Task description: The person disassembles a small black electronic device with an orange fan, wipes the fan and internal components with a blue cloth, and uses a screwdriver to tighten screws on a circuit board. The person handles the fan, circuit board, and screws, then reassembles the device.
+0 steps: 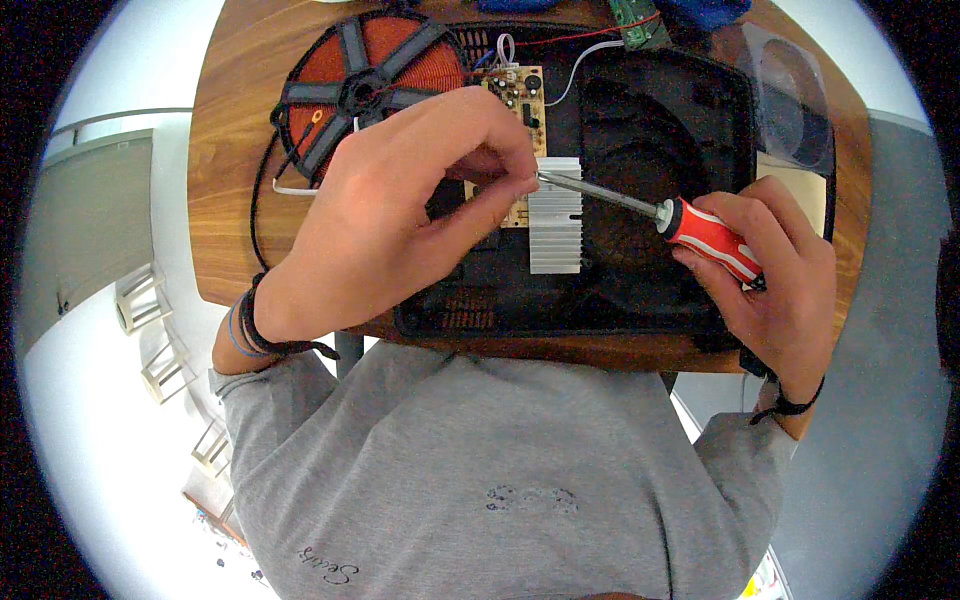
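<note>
My right hand (765, 265) grips a screwdriver (710, 240) by its red, white and black handle. Its metal shaft points left, and the tip meets the fingertips of my left hand (420, 190). Those fingers are pinched together above a finned silver heat sink (555, 230); whatever lies between them is too small to make out. Under the left hand, a tan circuit board (530, 85) with small components sits beside the heat sink in a black plastic housing (650, 290). My left hand covers part of the board.
A round copper coil (410, 65) on a black spoked frame lies at the left. Red and white wires run to a green circuit board (640, 22) at the back. A clear plastic piece (790, 100) stands at the right on the wooden table (235, 200).
</note>
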`<state>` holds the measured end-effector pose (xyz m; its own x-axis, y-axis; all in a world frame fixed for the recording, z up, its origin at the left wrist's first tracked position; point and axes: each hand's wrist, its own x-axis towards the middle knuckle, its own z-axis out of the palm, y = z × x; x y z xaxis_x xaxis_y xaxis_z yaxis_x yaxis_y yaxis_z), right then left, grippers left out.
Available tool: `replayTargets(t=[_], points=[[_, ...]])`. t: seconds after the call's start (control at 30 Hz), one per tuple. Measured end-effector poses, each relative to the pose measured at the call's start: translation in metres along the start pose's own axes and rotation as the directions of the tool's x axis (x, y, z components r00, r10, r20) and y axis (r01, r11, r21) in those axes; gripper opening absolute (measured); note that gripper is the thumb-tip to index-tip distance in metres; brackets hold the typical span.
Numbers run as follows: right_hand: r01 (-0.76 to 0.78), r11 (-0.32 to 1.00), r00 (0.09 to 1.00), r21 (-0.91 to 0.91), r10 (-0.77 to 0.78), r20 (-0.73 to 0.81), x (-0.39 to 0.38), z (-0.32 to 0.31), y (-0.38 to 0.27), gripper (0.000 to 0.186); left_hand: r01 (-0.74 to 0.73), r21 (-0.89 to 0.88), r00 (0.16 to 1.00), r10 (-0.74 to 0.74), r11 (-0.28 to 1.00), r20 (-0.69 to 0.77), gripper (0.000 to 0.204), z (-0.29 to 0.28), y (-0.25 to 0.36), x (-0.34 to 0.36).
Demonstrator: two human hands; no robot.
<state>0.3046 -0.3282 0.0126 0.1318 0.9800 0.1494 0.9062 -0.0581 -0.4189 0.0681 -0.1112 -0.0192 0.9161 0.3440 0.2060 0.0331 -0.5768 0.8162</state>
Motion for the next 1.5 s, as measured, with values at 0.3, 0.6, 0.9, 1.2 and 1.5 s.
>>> replayTargets(t=[0.3, 0.6, 0.9, 1.2, 1.5], points=[[-0.022, 1.0, 0.998, 0.016, 0.021, 0.061, 0.001, -0.004, 0.0, 0.041, -0.015, -0.021, 1.0, 0.015, 1.0, -0.013, 0.024, -0.001, -0.005, 0.0], [-0.045, 0.998, 0.996, 0.033, 0.043, 0.077, 0.004, -0.004, 0.0, 0.041, -0.016, 0.008, 1.0, 0.016, 1.0, 0.0, 0.022, -0.004, -0.004, 0.003], [-0.029, 0.999, 0.998, 0.04, 0.026, 0.064, 0.005, -0.001, 0.002, 0.041, 0.006, -0.016, 1.0, -0.006, 1.0, 0.015, 0.018, -0.003, -0.006, 0.002], [-0.045, 0.997, 0.997, 0.069, 0.041, 0.063, 0.007, 0.003, 0.005, 0.042, 0.065, -0.061, 0.998, -0.064, 0.996, 0.029, 0.018, -0.005, -0.006, 0.004], [-0.046, 0.994, 0.997, 0.096, 0.04, 0.066, 0.01, 0.009, 0.009, 0.042, 0.086, -0.074, 0.995, -0.082, 0.994, 0.056, 0.022, -0.007, -0.012, 0.004]])
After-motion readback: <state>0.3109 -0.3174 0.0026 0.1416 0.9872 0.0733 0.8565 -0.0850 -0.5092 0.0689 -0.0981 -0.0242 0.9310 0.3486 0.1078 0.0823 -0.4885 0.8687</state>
